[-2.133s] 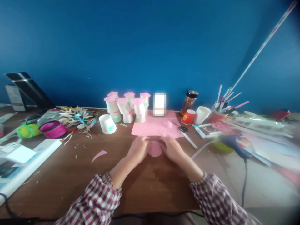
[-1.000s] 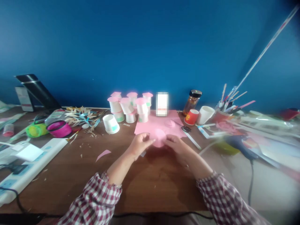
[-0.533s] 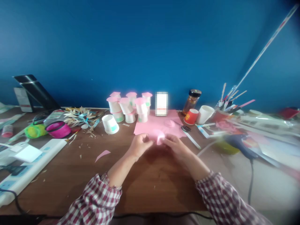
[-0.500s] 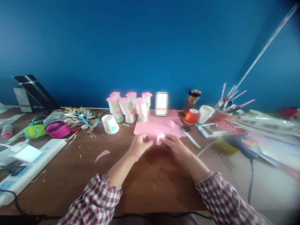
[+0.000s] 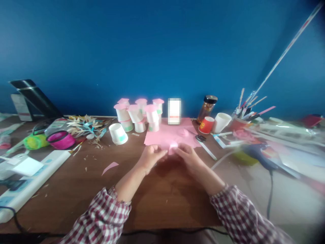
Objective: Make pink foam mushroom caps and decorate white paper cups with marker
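Observation:
Between my two hands is a small folded piece of pink paper (image 5: 173, 146), pale and blurred. My left hand (image 5: 154, 156) pinches its left side with thumb and fingers. On its right side, my right hand (image 5: 186, 152) has the fingertips closed on it. Both hands hover at the front edge of a pink paper sheet (image 5: 154, 137) lying on the brown table. Another small pink paper piece (image 5: 184, 132) rests on that sheet. Behind and left of my hands stand several stacked white paper cups (image 5: 136, 117) with pink paper tops.
A lone white cup (image 5: 118, 134) and a pink paper scrap (image 5: 110, 167) lie left. Scissors (image 5: 201, 138), a red cup (image 5: 206, 125), a white cup (image 5: 221, 122) and a dark-lidded bottle (image 5: 207, 109) are right. A power strip (image 5: 38, 183) and a blue glue gun (image 5: 260, 156) flank the table.
The pink paper between my fingers has turned slightly, and both hands keep their pinch on it. The whole view has shifted a little.

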Motion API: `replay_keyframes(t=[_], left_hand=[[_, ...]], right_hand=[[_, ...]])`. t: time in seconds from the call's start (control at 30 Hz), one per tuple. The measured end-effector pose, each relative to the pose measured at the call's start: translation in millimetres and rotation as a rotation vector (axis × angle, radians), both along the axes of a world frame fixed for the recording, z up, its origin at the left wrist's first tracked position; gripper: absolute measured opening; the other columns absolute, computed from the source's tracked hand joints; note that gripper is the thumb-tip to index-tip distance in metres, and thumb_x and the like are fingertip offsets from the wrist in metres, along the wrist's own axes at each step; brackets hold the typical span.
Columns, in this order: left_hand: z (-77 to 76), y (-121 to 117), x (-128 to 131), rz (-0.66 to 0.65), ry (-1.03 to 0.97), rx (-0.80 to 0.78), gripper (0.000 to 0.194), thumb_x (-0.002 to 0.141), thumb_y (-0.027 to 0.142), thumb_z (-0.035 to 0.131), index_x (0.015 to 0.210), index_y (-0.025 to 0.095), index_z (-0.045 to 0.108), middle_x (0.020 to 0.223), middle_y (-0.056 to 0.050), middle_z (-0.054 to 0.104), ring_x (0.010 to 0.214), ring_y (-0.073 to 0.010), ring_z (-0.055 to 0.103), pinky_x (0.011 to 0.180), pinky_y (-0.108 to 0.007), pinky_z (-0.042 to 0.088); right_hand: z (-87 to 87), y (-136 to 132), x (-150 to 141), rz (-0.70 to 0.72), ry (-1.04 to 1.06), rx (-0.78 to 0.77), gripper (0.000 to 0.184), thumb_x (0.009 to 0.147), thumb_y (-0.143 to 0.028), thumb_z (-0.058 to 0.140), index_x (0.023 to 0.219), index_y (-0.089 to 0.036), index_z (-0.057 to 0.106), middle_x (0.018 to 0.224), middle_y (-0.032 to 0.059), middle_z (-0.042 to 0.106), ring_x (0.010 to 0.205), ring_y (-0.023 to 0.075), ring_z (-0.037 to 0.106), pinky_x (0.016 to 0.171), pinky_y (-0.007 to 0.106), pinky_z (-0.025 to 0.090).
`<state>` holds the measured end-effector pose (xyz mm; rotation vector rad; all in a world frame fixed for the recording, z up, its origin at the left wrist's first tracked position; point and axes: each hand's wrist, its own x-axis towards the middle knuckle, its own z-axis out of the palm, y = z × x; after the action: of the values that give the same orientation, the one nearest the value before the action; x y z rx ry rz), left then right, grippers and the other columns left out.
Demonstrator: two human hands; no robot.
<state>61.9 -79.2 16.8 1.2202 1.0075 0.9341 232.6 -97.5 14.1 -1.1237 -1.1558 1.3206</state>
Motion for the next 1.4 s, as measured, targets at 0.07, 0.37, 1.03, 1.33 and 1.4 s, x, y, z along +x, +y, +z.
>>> replay_keyframes(t=[0.07, 0.37, 1.03, 1.33, 1.4], left_hand=[[-0.2, 0.1, -0.4, -0.006, -0.002, 0.004, 0.026, 0.066, 0.035, 0.072, 0.073, 0.012, 0.064, 0.066, -0.004, 0.065, 0.061, -0.0121, 0.061, 0.059, -0.024, 0.049], [1.9, -0.3, -0.3, -0.017, -0.029, -0.022, 0.027, 0.065, 0.036, 0.074, 0.073, 0.011, 0.065, 0.067, -0.004, 0.065, 0.063, -0.0125, 0.061, 0.057, -0.022, 0.048], [2.9, -0.1, 0.1, 0.033, 0.029, 0.035, 0.044, 0.065, 0.031, 0.074, 0.102, 0.013, 0.058, 0.076, -0.005, 0.067, 0.064, -0.0128, 0.06, 0.054, -0.021, 0.044], [-0.3, -1.4, 0.1, 0.108, 0.045, 0.126, 0.067, 0.059, 0.032, 0.078, 0.118, 0.017, 0.049, 0.074, -0.003, 0.068, 0.066, -0.0161, 0.062, 0.061, -0.026, 0.047], [0.1, -1.4, 0.5, 0.126, 0.03, 0.12, 0.068, 0.059, 0.032, 0.078, 0.119, 0.016, 0.049, 0.073, -0.003, 0.068, 0.063, -0.0152, 0.061, 0.06, -0.026, 0.047]], right_hand=[[0.0, -0.4, -0.5, -0.009, 0.005, 0.003, 0.032, 0.066, -0.046, 0.071, 0.072, -0.017, 0.058, 0.064, -0.0001, 0.058, 0.06, 0.0132, 0.052, 0.052, 0.024, 0.037], [0.7, -3.0, -2.3, -0.06, -0.009, 0.009, 0.03, 0.068, -0.043, 0.072, 0.073, -0.017, 0.058, 0.068, -0.0005, 0.06, 0.063, 0.0135, 0.054, 0.056, 0.025, 0.039], [0.7, -1.0, -3.5, -0.02, 0.072, -0.033, 0.03, 0.064, -0.043, 0.075, 0.071, -0.018, 0.06, 0.059, -0.0016, 0.056, 0.059, 0.0137, 0.054, 0.054, 0.025, 0.042], [12.8, -10.6, -5.4, 0.04, 0.303, -0.134, 0.02, 0.072, -0.032, 0.071, 0.083, -0.02, 0.06, 0.075, -0.0003, 0.061, 0.066, 0.0112, 0.057, 0.058, 0.023, 0.045], [15.7, -13.4, -7.4, 0.035, 0.302, -0.128, 0.02, 0.072, -0.028, 0.071, 0.087, -0.02, 0.06, 0.076, -0.0004, 0.062, 0.067, 0.0111, 0.057, 0.058, 0.022, 0.046]])
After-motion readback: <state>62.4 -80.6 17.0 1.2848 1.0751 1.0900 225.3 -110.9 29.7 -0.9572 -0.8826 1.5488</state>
